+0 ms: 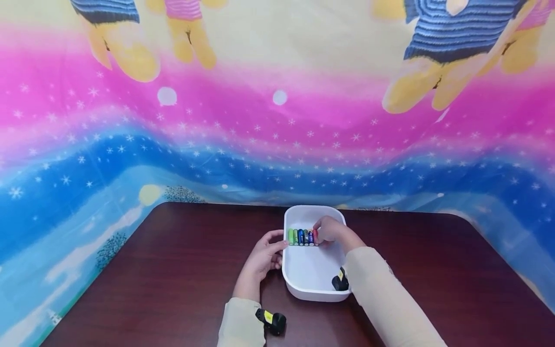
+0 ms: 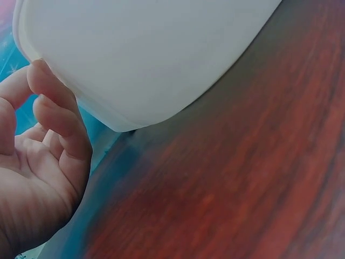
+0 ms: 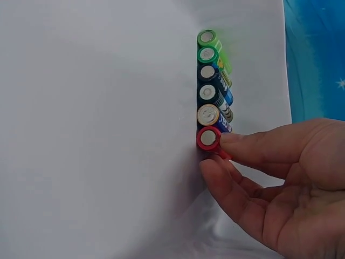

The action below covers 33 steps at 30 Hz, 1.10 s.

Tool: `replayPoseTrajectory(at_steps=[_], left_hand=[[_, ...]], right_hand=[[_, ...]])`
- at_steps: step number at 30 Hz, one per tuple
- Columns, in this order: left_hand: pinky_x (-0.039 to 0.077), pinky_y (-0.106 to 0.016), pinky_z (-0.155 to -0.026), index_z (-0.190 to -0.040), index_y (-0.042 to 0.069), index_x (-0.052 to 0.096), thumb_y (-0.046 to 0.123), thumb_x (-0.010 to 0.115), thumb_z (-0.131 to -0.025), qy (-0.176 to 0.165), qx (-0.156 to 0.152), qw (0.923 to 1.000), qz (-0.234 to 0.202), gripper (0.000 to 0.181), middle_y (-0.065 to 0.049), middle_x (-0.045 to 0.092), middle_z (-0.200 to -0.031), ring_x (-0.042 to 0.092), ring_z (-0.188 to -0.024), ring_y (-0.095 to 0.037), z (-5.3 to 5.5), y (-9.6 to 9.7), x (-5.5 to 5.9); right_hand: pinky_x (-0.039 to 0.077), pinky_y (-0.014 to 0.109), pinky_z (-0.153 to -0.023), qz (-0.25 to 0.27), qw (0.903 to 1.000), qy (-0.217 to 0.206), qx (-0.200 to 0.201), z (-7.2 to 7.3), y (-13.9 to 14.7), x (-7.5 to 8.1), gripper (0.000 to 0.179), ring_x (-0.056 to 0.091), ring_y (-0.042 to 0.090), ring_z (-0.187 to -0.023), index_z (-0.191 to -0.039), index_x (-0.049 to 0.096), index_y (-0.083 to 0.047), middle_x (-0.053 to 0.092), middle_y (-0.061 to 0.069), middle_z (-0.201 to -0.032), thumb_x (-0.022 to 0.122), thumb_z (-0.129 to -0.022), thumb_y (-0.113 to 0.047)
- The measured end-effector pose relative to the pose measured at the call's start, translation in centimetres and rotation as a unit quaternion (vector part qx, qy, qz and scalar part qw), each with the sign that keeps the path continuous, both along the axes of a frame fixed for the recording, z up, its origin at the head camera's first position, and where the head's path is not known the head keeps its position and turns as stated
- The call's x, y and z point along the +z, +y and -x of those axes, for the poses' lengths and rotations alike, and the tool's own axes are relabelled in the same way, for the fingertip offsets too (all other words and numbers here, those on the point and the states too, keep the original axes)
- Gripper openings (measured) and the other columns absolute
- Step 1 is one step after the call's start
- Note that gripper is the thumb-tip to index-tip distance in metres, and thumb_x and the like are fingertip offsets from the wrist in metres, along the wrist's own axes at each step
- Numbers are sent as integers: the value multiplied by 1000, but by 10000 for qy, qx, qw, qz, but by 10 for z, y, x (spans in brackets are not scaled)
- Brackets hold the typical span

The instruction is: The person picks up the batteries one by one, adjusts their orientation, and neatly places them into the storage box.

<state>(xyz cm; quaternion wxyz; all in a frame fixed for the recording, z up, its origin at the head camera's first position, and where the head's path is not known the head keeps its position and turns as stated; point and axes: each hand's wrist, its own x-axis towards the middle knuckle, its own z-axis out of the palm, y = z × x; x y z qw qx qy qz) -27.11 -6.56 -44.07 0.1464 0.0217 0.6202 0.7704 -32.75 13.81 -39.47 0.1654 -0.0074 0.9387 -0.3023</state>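
A white plastic tray [image 1: 314,277] with rounded corners stands on the table. Inside it, several small batteries lie side by side in a row: light green [image 3: 207,36], green [image 3: 207,55], dark blue ones, a blue one with a gold-rimmed end [image 3: 208,115], and a red battery [image 3: 208,138] at the near end of the row in the right wrist view. My right hand [image 1: 330,229] reaches into the tray and pinches the red battery between thumb and fingers, right beside its neighbour. At the tray's left side, my left hand [image 1: 262,254] holds the rim with bent fingers, fingertips against the wall.
The dark reddish-brown table [image 1: 173,279] reaches out on both sides of the tray. Behind it hangs a colourful printed cloth [image 1: 243,135]. Black wrist cameras [image 1: 272,321] are strapped at both cream sleeves [image 1: 386,294]; the right one overlaps the tray's near right corner.
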Motion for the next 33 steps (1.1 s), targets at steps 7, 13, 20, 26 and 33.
replayPoseTrajectory(at_steps=[7, 13, 20, 26, 33], left_hand=[[38, -20, -41, -133, 7, 42, 16, 61, -89, -15, -63, 10000, -3, 49, -3, 54, -67, 44, -46, -10, 3, -4, 0], [37, -20, -41, -133, 8, 42, 16, 60, -89, -37, -10, 10000, -30, 48, -1, 52, -65, 44, -45, -9, 2, -3, 0], [38, -19, -40, -130, 8, 44, 16, 61, -87, -9, 26, 10000, -37, 47, -1, 51, -64, 44, -44, -8, 2, -4, -1], [38, -19, -40, -132, 7, 43, 16, 62, -87, -58, 34, 10000, -24, 49, -3, 50, -67, 44, -44, -8, 1, -5, -2], [39, -20, -41, -130, 7, 45, 18, 63, -87, 94, -4, 9999, 121, 48, -2, 52, -65, 45, -44, -8, 1, -7, 0]], right_hand=[[50, 28, -57, 4, 10000, -61, -34, -1, -5, 4, 39, 58, 20, -61, -116, 57, 4, 60, 11, -90, 64, -78, 6], [50, 28, -58, -14, 9999, -63, -96, -1, -5, 6, 38, 58, 20, -63, -115, 59, 3, 60, 11, -90, 67, -78, 5], [51, 29, -57, 64, 9999, 94, 80, -1, -5, 4, 40, 60, 19, -59, -115, 58, 6, 62, 10, -88, 66, -76, 8], [51, 28, -57, 162, 9998, 61, 96, 1, -5, 1, 41, 59, 18, -58, -117, 56, 7, 61, 9, -85, 65, -76, 9], [52, 30, -61, 306, 9994, 156, 70, 1, -3, 20, 53, 61, 24, -68, -127, 47, 9, 58, 21, -109, 59, -76, 12]])
